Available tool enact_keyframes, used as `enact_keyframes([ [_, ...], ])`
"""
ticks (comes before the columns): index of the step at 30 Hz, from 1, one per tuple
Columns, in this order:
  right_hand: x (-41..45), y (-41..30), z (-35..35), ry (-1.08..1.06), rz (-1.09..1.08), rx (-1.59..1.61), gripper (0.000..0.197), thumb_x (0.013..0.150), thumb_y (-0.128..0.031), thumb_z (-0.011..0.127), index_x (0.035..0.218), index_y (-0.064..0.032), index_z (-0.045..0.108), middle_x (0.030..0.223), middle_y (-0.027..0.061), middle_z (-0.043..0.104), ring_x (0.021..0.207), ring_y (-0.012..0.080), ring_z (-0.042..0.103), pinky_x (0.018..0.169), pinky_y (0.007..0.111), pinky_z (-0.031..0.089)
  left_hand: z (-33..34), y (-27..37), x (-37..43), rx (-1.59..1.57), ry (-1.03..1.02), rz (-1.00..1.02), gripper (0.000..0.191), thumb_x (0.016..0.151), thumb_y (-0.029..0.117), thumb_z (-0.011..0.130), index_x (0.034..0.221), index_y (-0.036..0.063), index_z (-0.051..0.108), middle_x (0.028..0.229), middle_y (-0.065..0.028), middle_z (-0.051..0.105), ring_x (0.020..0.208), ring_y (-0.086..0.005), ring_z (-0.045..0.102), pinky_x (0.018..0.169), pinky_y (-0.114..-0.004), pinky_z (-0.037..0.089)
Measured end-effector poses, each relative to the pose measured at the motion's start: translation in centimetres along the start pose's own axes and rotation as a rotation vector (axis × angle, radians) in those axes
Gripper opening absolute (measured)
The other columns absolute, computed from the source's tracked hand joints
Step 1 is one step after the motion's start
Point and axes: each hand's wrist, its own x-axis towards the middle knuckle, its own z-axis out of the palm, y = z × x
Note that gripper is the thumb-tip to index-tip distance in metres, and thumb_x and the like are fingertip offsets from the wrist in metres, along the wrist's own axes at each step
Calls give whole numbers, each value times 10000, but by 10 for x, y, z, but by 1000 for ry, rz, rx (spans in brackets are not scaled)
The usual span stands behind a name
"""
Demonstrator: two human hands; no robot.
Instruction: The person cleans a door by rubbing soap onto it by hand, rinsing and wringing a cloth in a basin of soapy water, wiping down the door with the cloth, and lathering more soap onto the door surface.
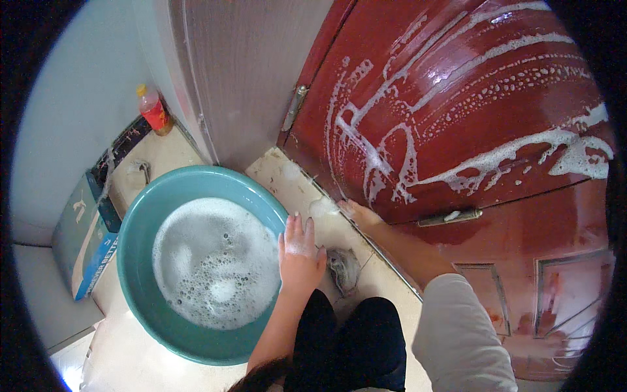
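My left hand [301,252] is spread at the right rim of a teal plastic basin [196,348], foam on its back. Foamy water [215,264] fills much of the basin. Down at the bottom edge of a red door [455,147], my right hand [360,214] reaches beside a white patch of suds [324,207]; whether it holds anything cannot be told. Streaks of soap foam [509,147] run across the door. A wet grey cloth [344,270] lies crumpled on the floor between my hands, near my knees.
A shoe box [90,240] leans by the wall left of the basin. A bottle with a yellow cap [156,111] stands in the corner behind. The door frame [235,83] rises beyond the basin, and metal hinges [450,216] sit on the door's edge.
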Motion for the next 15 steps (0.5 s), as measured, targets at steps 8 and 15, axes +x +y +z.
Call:
enact_keyframes([
  [8, 68, 150, -79, 62, 316, -87, 577, 856, -292, 332, 1334, -17, 162, 1409, 94, 121, 1297, 253, 100, 1050, 385, 83, 4, -8, -4, 40, 55, 7, 599, 681, 174, 589, 1211, 9, 366, 1285, -216, 317, 1224, -348, 253, 949, -493, 265],
  [15, 27, -57, 67, 96, 120, 162, 541, 828, -227, 305, 1311, 7, 234, 1383, 109, 212, 1286, 246, 154, 1064, 396, 74, 7, 6, 5, 25, -33, 13, 606, 671, 178, 576, 1213, 9, 367, 1290, -211, 315, 1235, -358, 228, 961, -496, 236],
])
